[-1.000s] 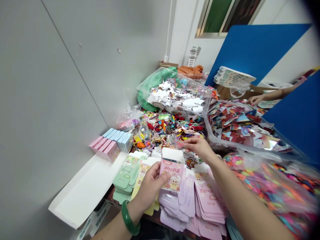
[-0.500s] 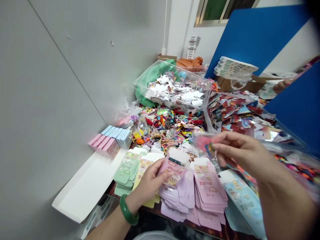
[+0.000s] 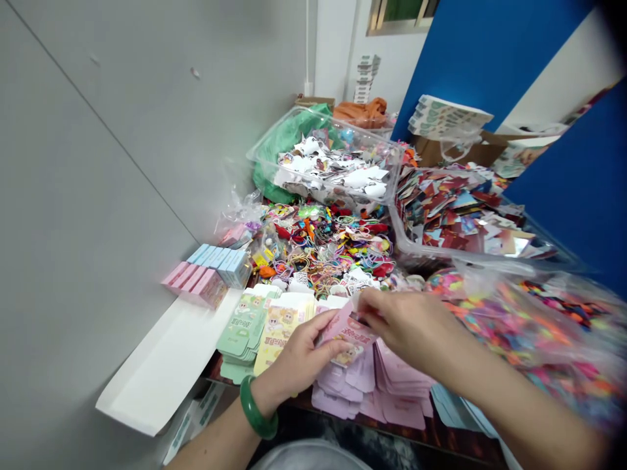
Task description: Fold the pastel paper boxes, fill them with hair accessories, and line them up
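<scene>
A small pink printed box (image 3: 356,334) is gripped in my left hand (image 3: 304,352), thumb across its front; a green bangle circles that wrist. My right hand (image 3: 392,320) is closed at the box's upper end, its fingertips at the opening, and whatever they pinch is hidden. Beneath the hands lie stacks of flat boxes: green (image 3: 245,333), yellow (image 3: 279,329), purple (image 3: 337,391), pink (image 3: 401,391) and light blue (image 3: 460,411), the last partly covered by my right forearm.
A white tray (image 3: 161,372) holds upright pink and blue boxes (image 3: 223,264) at its far end. Colourful cords and trinkets (image 3: 333,241) heap behind the stacks. Clear bins of white cut-outs (image 3: 337,170) and shiny cards (image 3: 465,215) stand farther back. Bagged colourful pieces (image 3: 519,333) lie right.
My right hand has moved left from beside the stacks to the mouth of the pink box, carrying a small colourful item that is now out of sight. My left hand still holds the box.
</scene>
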`<state>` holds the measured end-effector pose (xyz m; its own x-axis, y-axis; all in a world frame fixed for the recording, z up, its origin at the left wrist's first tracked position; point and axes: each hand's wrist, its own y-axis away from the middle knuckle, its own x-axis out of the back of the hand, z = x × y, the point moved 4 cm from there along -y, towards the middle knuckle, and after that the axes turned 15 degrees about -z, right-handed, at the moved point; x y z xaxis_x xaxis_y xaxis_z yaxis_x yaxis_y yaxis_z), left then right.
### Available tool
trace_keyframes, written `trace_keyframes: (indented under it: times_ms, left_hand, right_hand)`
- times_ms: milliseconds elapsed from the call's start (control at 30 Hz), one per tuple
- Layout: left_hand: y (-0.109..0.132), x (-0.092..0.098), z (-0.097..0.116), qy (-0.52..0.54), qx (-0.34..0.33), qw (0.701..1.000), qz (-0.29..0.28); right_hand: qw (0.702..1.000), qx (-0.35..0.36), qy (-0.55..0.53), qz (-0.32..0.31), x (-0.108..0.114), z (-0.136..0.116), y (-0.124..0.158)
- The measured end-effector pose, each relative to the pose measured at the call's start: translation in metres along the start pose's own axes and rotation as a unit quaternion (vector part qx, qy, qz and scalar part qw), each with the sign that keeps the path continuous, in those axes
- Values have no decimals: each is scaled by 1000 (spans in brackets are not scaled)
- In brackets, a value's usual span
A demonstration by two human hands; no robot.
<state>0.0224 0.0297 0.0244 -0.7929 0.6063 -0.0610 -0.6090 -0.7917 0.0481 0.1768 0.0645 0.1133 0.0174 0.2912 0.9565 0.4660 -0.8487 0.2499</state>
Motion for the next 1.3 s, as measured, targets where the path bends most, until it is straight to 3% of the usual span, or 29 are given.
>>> trace_keyframes:
  times_ms: [233,367,600,900,1067,1133,1200,1233,1300]
  left_hand:
    - [2,6,-4,-5,-11,999,30]
    - [1,3,-6,-15,-2,1000,21]
    - [0,1,-6,-29,1,999,19]
    - [-7,-8,-10,-34,19,998,48]
    - [-9,-9,-8,-16,9,998,54]
    - [-6,-6,-10,-3,11,998,61]
    - [-1,-3,-13,12,17,998,64]
    - [0,-3,-14,19,21,998,64]
    - [3,-5,-18,29,31,997,59]
  right_hand:
    - [995,44,-8,94,-7,8,9]
    - [991,100,-58,64,-14,4,11]
    - [979,136,-145,32,-20,-7,10]
    - [974,92,-187,-85,-15,-14,14]
    - [959,129,-245,-58,-1,-7,12]
    - [952,94,-290,-3,7,15,5]
    - [956,-11,-287,57,8,46,-9]
    - [960,-82,-256,82,4,62,-19]
    - [968,-196,-138,69,-11,87,-46]
